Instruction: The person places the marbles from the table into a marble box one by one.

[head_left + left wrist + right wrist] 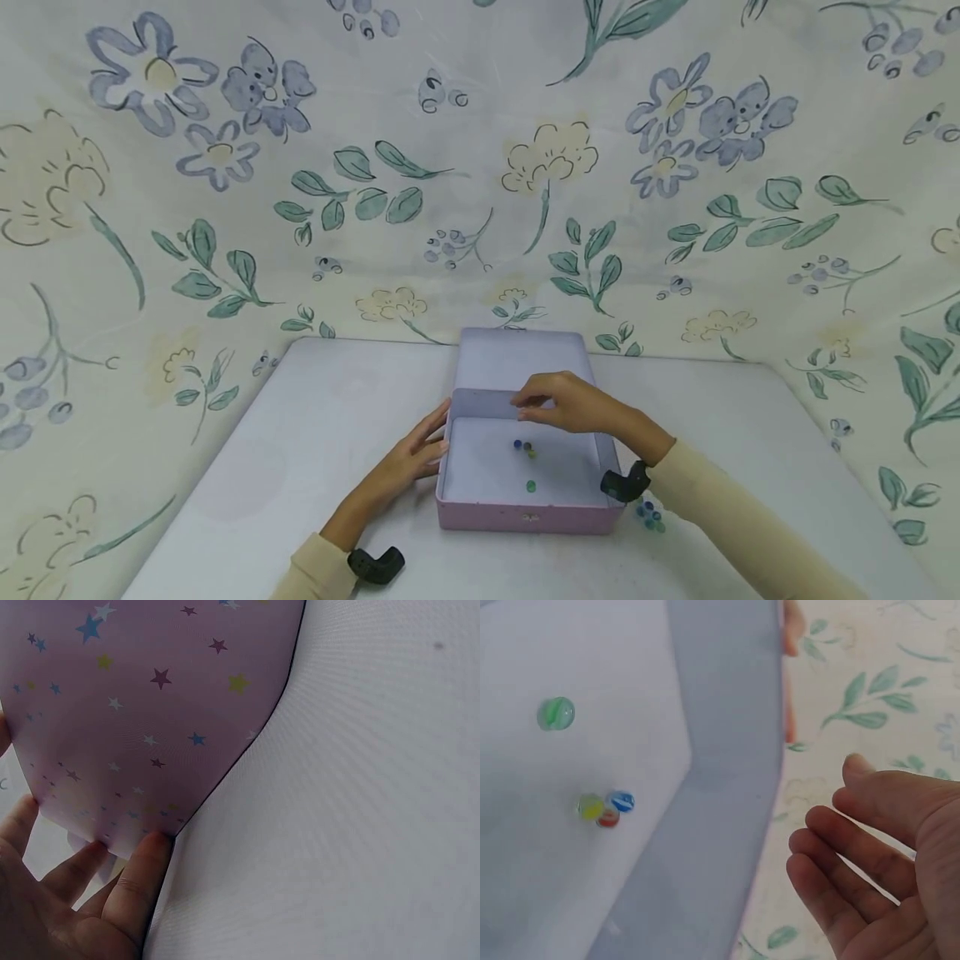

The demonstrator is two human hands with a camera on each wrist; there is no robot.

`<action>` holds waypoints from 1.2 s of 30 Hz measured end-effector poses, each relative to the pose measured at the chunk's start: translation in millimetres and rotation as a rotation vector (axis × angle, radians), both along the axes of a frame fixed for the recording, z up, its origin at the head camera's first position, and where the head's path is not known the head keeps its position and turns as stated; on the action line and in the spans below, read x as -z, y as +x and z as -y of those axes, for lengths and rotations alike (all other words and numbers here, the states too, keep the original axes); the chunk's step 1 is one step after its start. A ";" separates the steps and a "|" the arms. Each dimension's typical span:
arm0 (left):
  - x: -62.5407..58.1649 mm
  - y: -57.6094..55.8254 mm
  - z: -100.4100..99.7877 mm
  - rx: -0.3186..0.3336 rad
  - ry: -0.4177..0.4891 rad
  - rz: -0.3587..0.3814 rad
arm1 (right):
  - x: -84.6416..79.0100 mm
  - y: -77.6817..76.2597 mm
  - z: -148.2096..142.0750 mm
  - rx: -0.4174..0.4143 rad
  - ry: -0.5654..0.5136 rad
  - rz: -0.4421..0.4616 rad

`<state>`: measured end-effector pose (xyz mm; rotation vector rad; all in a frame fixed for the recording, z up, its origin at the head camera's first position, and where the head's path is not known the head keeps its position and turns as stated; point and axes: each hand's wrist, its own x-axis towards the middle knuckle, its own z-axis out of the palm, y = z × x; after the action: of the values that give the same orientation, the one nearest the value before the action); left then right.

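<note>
A lidded box (529,518), pink outside with star prints and pale lilac inside, stands on the table with its lid (525,358) tipped back. My left hand (408,458) rests against the box's left side, its spread fingers (137,889) touching the star-printed wall. Over the back right of the box hovers my right hand (573,404), fingers loosely bent with nothing between them. On the box floor, a blue marble (621,801), a yellow marble (590,806) and a red marble (608,818) sit close together. A green marble (556,713) lies apart from them, nearer the front.
Several blue and green marbles (649,515) lie in a cluster on the table beside the box's front right corner, partly behind the right wrist camera (626,482). Behind the white table (330,392) hangs a floral cloth (480,192).
</note>
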<state>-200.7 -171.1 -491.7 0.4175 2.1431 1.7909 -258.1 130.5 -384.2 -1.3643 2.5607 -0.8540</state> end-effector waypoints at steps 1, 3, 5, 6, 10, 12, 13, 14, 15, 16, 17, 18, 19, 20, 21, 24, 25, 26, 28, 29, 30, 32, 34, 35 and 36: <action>0.3 0.3 -0.1 0.000 0.002 0.001 | -3.1 2.7 -4.5 0.005 -0.006 -0.006; 0.5 0.8 0.2 0.003 0.008 -0.001 | -8.6 7.7 -14.8 0.019 -0.019 -0.021; 0.0 1.1 0.7 0.006 0.014 -0.001 | -12.7 12.2 -26.2 0.036 -0.034 -0.033; 0.1 1.1 0.9 0.007 0.014 -0.004 | -14.4 14.3 -32.0 0.047 -0.043 -0.041; -2.4 -0.6 2.0 -0.003 0.006 -0.015 | -18.3 21.8 -57.2 0.105 -0.075 -0.052; -2.6 -1.6 2.7 -0.005 0.002 -0.024 | -18.2 25.9 -69.6 0.137 -0.091 -0.055; -3.0 -1.8 2.9 -0.006 0.004 -0.025 | -17.5 28.0 -76.0 0.154 -0.097 -0.052; -2.8 -2.0 3.1 -0.002 0.006 -0.027 | -16.2 30.3 -82.3 0.170 -0.103 -0.050; -2.4 -2.1 3.1 0.002 0.007 -0.025 | -14.6 32.6 -88.4 0.183 -0.109 -0.047; -1.8 -2.3 3.0 0.006 0.008 -0.022 | -12.9 35.2 -94.4 0.197 -0.111 -0.041; -1.1 -2.1 2.9 0.010 0.010 -0.018 | -10.9 37.9 -100.2 0.206 -0.112 -0.040; -0.6 -1.7 2.6 0.012 0.012 -0.014 | -8.8 40.7 -105.8 0.216 -0.109 -0.035; -0.1 -1.2 2.3 0.014 0.013 -0.007 | -6.9 43.8 -111.2 0.224 -0.106 -0.032; 0.4 -0.7 2.0 0.015 0.013 -0.002 | -5.0 47.1 -116.2 0.230 -0.104 -0.030; 0.6 -0.2 1.6 0.016 0.012 0.000 | -2.9 50.2 -120.8 0.242 -0.105 -0.026; 1.5 1.0 1.1 0.014 0.008 0.001 | 3.8 59.4 -132.9 0.271 -0.119 -0.023; 1.7 1.1 1.0 0.013 0.006 0.000 | 6.6 62.1 -136.4 0.279 -0.128 -0.025; 1.8 1.0 0.8 0.012 0.006 -0.004 | 9.7 64.5 -139.7 0.284 -0.135 -0.026; 1.7 0.6 0.6 0.009 0.003 -0.009 | 16.2 69.1 -145.6 0.290 -0.139 -0.024; 1.6 0.5 0.4 0.006 0.001 -0.011 | 19.6 71.3 -148.2 0.289 -0.137 -0.025; 1.5 0.4 0.4 0.001 -0.001 -0.012 | 22.6 73.6 -150.7 0.289 -0.134 -0.017; 1.0 0.4 0.1 -0.003 -0.004 -0.011 | 27.9 78.0 -154.9 0.293 -0.129 -0.010; 0.7 0.6 -0.2 -0.013 -0.006 -0.008 | 32.0 82.1 -158.7 0.303 -0.130 -0.009; 0.6 0.6 -0.3 -0.017 -0.006 -0.008 | 33.9 84.0 -160.4 0.310 -0.132 -0.006; 0.4 0.8 -0.3 -0.016 -0.007 -0.009 | 35.7 85.8 -161.9 0.317 -0.140 -0.005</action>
<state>-199.9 -170.7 -492.1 0.4087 2.1642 1.7928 -172.3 292.4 -420.0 -1.0035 2.8139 -1.0960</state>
